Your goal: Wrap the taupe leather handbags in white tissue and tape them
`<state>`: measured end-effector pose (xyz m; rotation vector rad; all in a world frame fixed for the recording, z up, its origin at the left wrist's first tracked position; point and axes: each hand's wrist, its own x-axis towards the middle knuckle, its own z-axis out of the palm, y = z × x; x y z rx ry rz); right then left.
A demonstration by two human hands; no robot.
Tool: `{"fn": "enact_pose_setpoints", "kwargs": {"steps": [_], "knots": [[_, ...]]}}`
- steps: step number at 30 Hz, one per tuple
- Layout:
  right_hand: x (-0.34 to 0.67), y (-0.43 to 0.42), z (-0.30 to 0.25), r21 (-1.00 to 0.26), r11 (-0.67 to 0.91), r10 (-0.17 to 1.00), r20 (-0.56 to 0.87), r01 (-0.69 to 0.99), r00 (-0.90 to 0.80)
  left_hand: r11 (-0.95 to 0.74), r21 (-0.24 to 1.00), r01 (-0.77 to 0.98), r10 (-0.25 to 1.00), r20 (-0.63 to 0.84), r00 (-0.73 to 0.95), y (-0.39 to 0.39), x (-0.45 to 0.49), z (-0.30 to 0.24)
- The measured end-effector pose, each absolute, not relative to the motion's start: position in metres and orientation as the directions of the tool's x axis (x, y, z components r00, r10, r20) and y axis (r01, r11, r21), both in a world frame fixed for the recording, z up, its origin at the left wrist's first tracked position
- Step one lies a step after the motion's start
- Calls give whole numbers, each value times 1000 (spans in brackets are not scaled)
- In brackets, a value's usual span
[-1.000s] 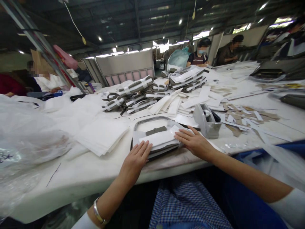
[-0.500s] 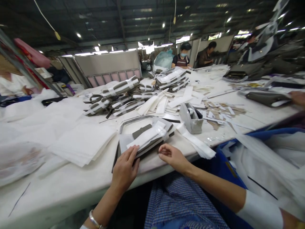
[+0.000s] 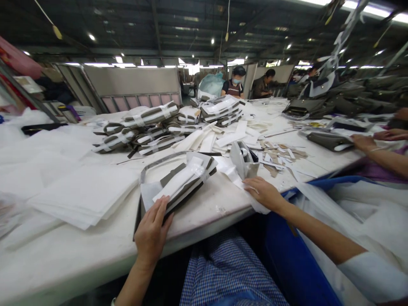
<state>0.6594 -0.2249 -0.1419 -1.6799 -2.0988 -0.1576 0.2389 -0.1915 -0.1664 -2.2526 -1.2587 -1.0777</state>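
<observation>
A folded dark grey bag [image 3: 186, 193] with a white paper wrap and a clear tape band lies near the table's front edge. My left hand [image 3: 153, 227] grips its near left end, fingers on the paper and thumb along the near side. Its grey-edged strap [image 3: 142, 170] loops out behind on the table. To the right, my right hand [image 3: 263, 193] has its fingers drawn together at the lower front of a grey tape dispenser [image 3: 250, 169]. Whatever those fingertips pinch is too small to make out. A white strip [image 3: 228, 168] lies under and beside the dispenser.
Several wrapped bags [image 3: 149, 125] are piled behind. White sheets [image 3: 86, 193] cover the left side. Paper scraps [image 3: 280, 155] lie beyond the dispenser. A blue bin [image 3: 274, 250] with white sheeting stands at the right edge. A co-worker's hand [image 3: 363, 142] touches another bag [image 3: 331, 140].
My right hand has moved right, from beside the bag to the tape dispenser. My left hand stays on the bag's end. The view has turned slightly right.
</observation>
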Motion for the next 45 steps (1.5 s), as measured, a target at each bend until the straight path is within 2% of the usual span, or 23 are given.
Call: {"fn": "enact_pose_setpoints", "kwargs": {"steps": [4, 7, 13, 15, 19, 21, 23, 25, 27, 29, 32, 34, 37, 41, 43, 45], "knots": [[679, -225, -156, -128, 244, 896, 408, 961, -174, -547, 65, 834, 590, 738, 329, -192, 237, -169], [677, -218, -155, -143, 211, 879, 461, 967, -123, -549, 62, 833, 590, 735, 334, -192, 238, -168], [647, -218, -124, -205, 267, 833, 541, 942, -119, -527, 108, 843, 597, 753, 277, -193, 239, -166], [626, -228, -108, -289, 318, 862, 485, 903, -148, -499, 143, 855, 599, 770, 221, -193, 239, -167], [587, -241, -92, -469, 377, 925, 145, 799, -351, -439, 227, 869, 611, 785, 104, -193, 239, -168], [575, -235, -98, -478, 353, 934, 128, 804, -334, -428, 260, 866, 619, 782, 71, -194, 239, -168], [566, -220, -113, -437, 322, 946, 179, 840, -269, -428, 282, 859, 621, 782, 54, -194, 239, -169], [554, -204, -131, -376, 289, 956, 167, 881, -242, -432, 292, 853, 613, 789, 41, -194, 239, -169], [538, -189, -144, -327, 296, 955, 120, 897, -272, -446, 288, 847, 596, 802, 41, -194, 238, -168], [515, -178, -151, -314, 389, 921, 107, 866, -375, -468, 277, 839, 574, 817, 51, -192, 236, -164], [475, -163, -149, -345, 562, 824, 153, 752, -546, -492, 272, 827, 548, 835, 52, -186, 233, -151], [452, -150, -145, -367, 635, 769, 218, 680, -601, -504, 268, 821, 532, 845, 51, -181, 233, -139], [431, -132, -142, -429, 673, 736, 310, 602, -602, -532, 231, 815, 510, 856, 90, -175, 234, -124], [439, -136, -142, -586, 581, 808, 330, 565, -488, -589, 160, 792, 492, 849, 194, -178, 241, -124], [455, -156, -141, -601, 543, 835, 311, 587, -454, -616, 125, 778, 486, 837, 250, -182, 245, -132], [475, -182, -137, -570, 574, 812, 304, 588, -498, -641, 83, 763, 475, 824, 308, -188, 250, -141]]}}
